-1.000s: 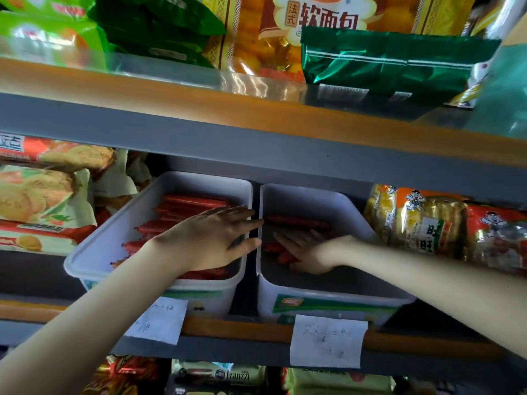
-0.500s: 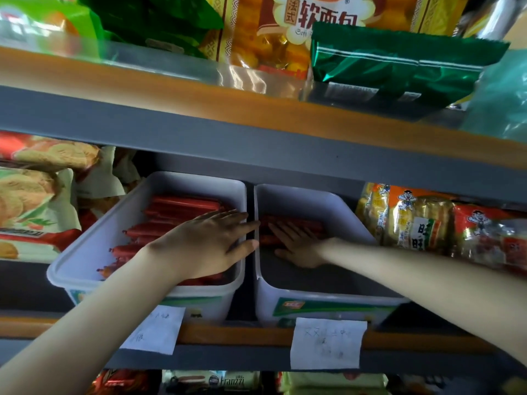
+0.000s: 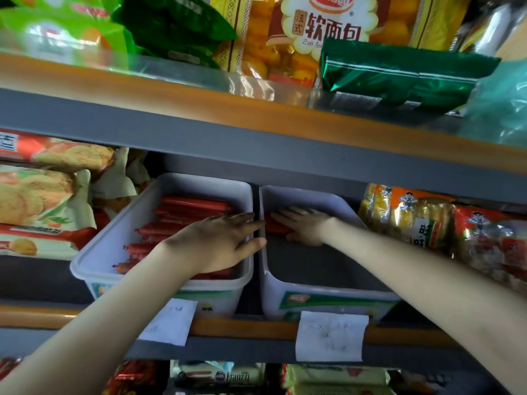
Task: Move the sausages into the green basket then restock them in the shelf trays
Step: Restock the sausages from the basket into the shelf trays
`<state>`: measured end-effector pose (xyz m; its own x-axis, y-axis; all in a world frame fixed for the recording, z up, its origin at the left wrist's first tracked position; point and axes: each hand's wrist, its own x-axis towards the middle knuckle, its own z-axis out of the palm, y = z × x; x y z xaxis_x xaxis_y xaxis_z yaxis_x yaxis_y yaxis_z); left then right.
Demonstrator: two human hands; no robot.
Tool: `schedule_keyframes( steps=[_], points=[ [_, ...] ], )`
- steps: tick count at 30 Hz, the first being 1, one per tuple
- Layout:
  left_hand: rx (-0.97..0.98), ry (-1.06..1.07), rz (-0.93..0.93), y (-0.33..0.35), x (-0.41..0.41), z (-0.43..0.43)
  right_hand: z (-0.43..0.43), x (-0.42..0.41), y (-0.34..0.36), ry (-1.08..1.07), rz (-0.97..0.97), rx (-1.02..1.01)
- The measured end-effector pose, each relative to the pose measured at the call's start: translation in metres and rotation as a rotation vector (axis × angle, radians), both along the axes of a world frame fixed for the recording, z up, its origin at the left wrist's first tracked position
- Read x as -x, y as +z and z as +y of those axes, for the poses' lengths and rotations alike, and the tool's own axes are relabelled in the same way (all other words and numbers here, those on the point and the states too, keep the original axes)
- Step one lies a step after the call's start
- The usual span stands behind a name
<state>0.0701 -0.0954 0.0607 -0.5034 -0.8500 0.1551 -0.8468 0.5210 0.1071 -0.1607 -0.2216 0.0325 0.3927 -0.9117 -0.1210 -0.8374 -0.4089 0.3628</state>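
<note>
Straight fingers [image 3: 242, 222] of the left hand [image 3: 216, 243] are laid flat over the sausages [image 3: 185, 212] filling the left tray [image 3: 94, 252]. The right hand [image 3: 305, 228], fingers outstretched, is pressed on a smaller bunch [image 3: 273, 228] at ten o'clock in the right tray [image 3: 313, 297], set at three o'clock of the first.

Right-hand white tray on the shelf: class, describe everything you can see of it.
The right-hand tray is a white, plastic-looking rectangular tub with a rounded rim and a green label on its front wall. It sits on the shelf, beside the left tray. Its dark floor is mostly bare; a few red sausages lie at the back left, with the right hand flat on them.
</note>
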Motion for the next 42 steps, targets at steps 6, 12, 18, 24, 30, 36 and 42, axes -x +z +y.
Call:
schedule_keyframes(
  steps=[6, 12, 18, 24, 30, 36, 42],
  points=[
    [0.132, 0.158, -0.083, 0.024, 0.003, 0.029, 0.091, -0.015, 0.064, 0.102, -0.122, 0.118],
    [0.321, 0.269, 0.078, 0.005, 0.010, 0.107, 0.190, -0.022, 0.054, 0.288, -0.486, 0.296],
    [0.369, 0.281, 0.186, -0.072, -0.025, 0.221, 0.287, -0.073, 0.002, 0.576, -0.733, 0.352],
    [0.193, 0.568, 0.194, -0.164, -0.112, 0.342, 0.362, -0.175, -0.074, 0.774, -0.839, 0.078],
    [-0.039, 0.880, 0.194, -0.264, -0.223, 0.450, 0.393, -0.291, -0.167, 0.807, -0.728, -0.344],
    [-0.173, 1.132, 0.154, -0.359, -0.359, 0.529, 0.409, -0.440, -0.294, 0.726, -0.490, -0.621],
    [-0.328, 1.173, 0.047, -0.479, -0.491, 0.538, 0.408, -0.583, -0.448, 0.604, -0.282, -0.772]
  ],
)
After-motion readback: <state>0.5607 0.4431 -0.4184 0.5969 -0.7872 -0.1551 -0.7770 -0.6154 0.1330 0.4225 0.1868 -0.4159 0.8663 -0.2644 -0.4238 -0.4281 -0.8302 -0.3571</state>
